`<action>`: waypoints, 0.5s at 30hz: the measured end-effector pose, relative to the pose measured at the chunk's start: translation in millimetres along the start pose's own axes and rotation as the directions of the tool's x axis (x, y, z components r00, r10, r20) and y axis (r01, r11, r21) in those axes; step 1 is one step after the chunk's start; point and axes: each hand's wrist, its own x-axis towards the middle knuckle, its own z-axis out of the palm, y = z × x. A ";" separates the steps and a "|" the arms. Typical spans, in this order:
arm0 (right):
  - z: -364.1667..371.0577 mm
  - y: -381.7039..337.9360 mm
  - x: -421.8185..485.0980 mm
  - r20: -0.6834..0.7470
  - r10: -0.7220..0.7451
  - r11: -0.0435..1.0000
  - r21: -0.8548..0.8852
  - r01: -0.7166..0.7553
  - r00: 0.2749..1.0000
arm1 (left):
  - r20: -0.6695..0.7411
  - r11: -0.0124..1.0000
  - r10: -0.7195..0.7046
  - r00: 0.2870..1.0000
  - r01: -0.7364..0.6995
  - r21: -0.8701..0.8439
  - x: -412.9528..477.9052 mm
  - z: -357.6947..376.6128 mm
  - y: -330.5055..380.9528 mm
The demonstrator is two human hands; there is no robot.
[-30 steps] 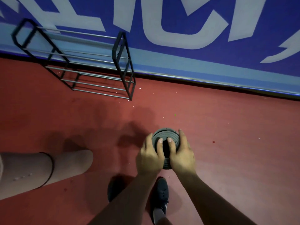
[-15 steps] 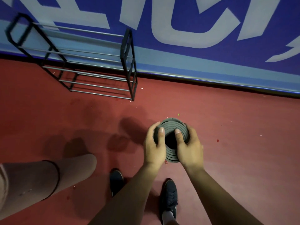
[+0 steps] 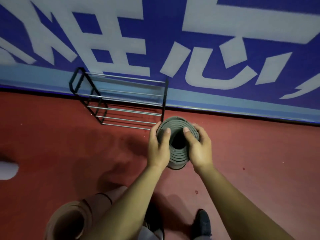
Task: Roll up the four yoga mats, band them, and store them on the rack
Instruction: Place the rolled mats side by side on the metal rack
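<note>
A rolled grey yoga mat (image 3: 176, 154) is held end-on toward me, its spiral layers and dark hollow core showing. My left hand (image 3: 158, 146) grips its left side, thumb over the rolled edge. My right hand (image 3: 199, 147) grips its right side the same way. The mat hangs above the red floor, just in front of the right end of the black metal rack (image 3: 121, 101), whose bar shelves hold nothing. A tan rolled mat (image 3: 69, 220) with a dark band lies on the floor at the lower left, partly hidden by my left forearm.
The rack stands against a blue wall banner (image 3: 173, 40) with large white characters. Red floor (image 3: 259, 153) stretches to the right. My dark shoes (image 3: 201, 224) are at the bottom. A blurred white shape (image 3: 7, 169) shows at the left edge.
Both hands have lifted the grey mat up and forward toward the rack. The view has shifted, so the rack now sits nearer the centre and the tan mat lower.
</note>
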 end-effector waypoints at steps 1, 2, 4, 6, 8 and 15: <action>11.4 -16.8 -0.1 0.019 -0.004 1.000 0.014 0.004 1.000 | 0.023 1.000 0.016 1.000 -0.016 -0.012 9.2 -12.6 14.2; 21.7 -32.7 0.7 0.033 -0.014 0.999 0.029 0.013 0.999 | 0.053 0.999 0.039 0.998 -0.038 -0.020 18.0 -25.2 27.8; 40.1 -64.9 2.4 0.037 -0.011 0.998 0.064 0.009 0.999 | 0.136 0.994 0.105 0.985 -0.105 -0.007 33.6 -49.9 54.3; 56.8 -98.8 4.5 0.036 -0.007 0.996 0.089 0.004 0.999 | 0.187 0.981 0.180 0.966 -0.190 0.040 47.5 -68.5 83.1; 73.8 -133.2 6.0 0.049 -0.021 0.994 0.107 0.015 0.999 | 0.167 0.964 0.246 0.955 -0.259 0.057 60.7 -78.2 115.2; 118.5 -250.6 21.7 0.106 -0.120 0.985 0.133 0.105 0.987 | 0.012 0.936 0.352 0.936 -0.352 -0.031 122.2 -88.0 230.8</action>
